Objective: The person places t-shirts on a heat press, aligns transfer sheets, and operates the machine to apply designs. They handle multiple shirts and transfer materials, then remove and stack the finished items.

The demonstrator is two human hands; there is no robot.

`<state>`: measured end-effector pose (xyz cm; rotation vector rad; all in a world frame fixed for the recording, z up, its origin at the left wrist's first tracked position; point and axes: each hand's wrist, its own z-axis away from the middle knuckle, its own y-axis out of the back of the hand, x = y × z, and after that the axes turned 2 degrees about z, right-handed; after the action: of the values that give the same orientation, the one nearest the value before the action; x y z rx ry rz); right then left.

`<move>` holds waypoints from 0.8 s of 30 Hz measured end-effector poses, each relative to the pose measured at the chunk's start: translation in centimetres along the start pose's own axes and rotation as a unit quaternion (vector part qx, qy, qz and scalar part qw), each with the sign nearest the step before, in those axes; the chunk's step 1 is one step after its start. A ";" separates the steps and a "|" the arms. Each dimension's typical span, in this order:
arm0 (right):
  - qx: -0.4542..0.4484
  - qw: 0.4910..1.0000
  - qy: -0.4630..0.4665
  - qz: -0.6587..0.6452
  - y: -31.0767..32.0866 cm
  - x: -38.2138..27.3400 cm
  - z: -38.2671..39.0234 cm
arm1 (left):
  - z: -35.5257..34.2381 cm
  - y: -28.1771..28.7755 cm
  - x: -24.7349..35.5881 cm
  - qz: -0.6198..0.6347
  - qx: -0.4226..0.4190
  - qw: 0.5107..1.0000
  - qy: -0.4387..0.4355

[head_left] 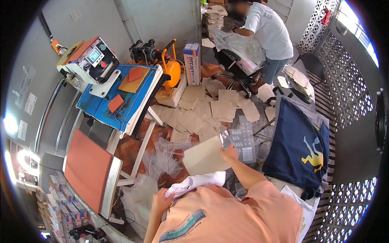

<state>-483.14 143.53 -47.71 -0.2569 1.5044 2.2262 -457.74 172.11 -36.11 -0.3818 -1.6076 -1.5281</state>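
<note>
Now your left fingers clamp white cloth, right fingers the beige sheet; a slack pinch could drop either.

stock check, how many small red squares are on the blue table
2: a red square on the tan board, a second square directly on the blue table. The machine may hide more.

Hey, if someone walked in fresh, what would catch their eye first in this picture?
Probably the dark blue garment with a yellow figure, spread at the right. Next, the bright orange tank at upper center, and the tan sheets scattered across the floor mid-picture. Nearer, the left hand grips a white cloth at lower center.
</note>
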 end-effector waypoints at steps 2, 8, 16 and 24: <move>-0.043 0.985 0.140 0.096 0.1 -1.9 1.4 | 0.5 0.0 0.4 0.032 0.013 0.999 0.027; -0.342 0.666 0.637 0.185 -7.9 -8.3 11.4 | 2.1 1.6 -0.4 0.086 0.060 0.994 0.026; -0.485 0.635 0.601 0.008 -6.0 -19.1 16.7 | 12.4 13.9 -8.2 -0.264 -0.017 0.942 0.206; -0.274 0.601 0.727 0.186 -1.4 -28.1 18.4 | 16.7 22.5 -11.0 -0.084 0.234 0.952 0.180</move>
<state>-455.97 153.72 -30.78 -2.7035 1.2754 2.7320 -441.21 195.67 -27.45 0.2876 -1.6665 -1.1950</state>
